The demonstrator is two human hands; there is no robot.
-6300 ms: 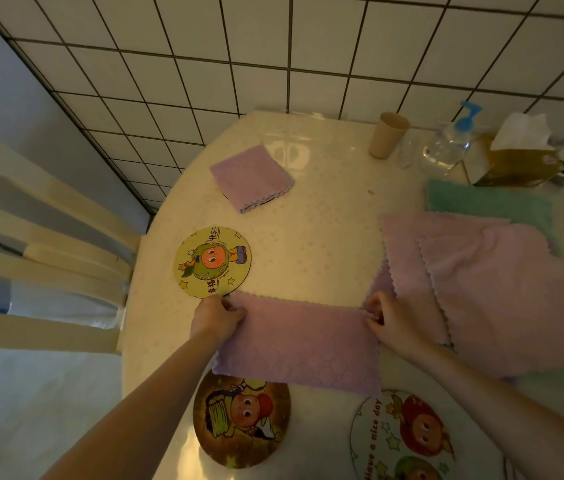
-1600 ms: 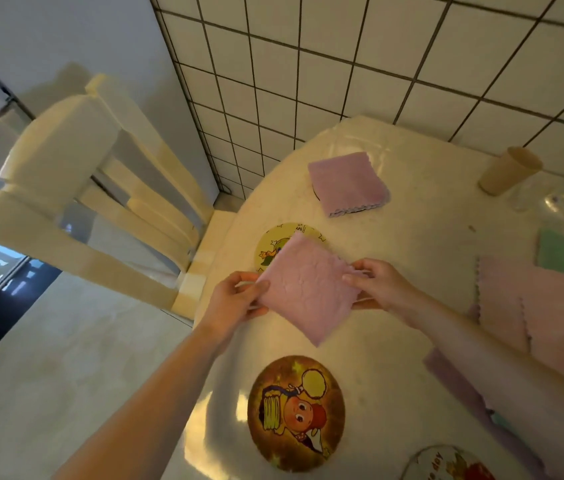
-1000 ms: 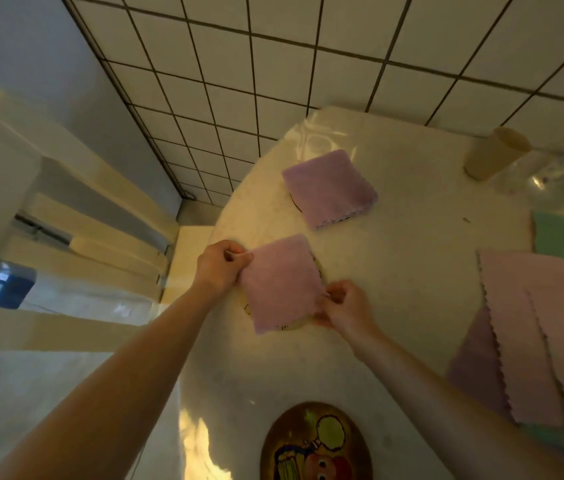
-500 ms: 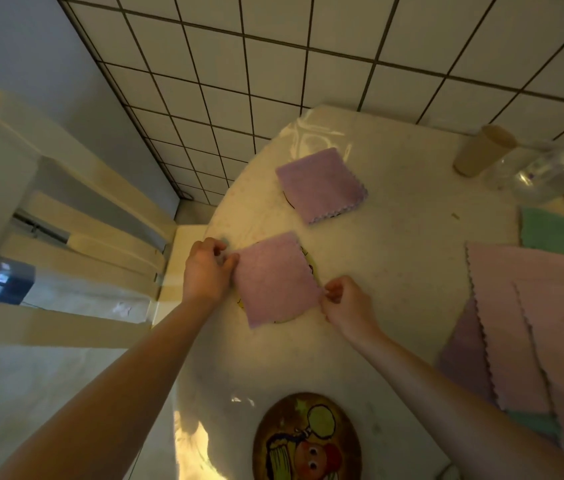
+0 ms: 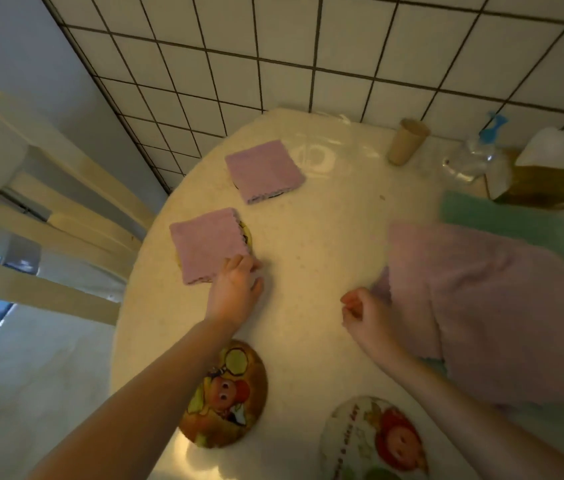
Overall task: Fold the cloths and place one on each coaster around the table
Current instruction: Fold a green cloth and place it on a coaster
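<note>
Head view shows the left hand (image 5: 235, 292) stretched forward over the table (image 5: 322, 237), fingers straight and relaxed, the fingertips touching the near corner of a folded pink cloth (image 5: 208, 245). This cloth lies flat on a coaster (image 5: 247, 235), of which only an edge shows. The right hand (image 5: 365, 311) hovers near the pile of unfolded cloths (image 5: 481, 306), fingers loosely curled, holding nothing. A second folded cloth (image 5: 263, 171) lies farther away. 2 bare coasters, one brown (image 5: 228, 393) and one white (image 5: 374, 441), sit at the near edge.

folded cloth (image 5: 208, 244) on coaster (image 5: 246, 235) | left hand (image 5: 235, 292) touching | right hand (image 5: 365, 311) empty
</note>
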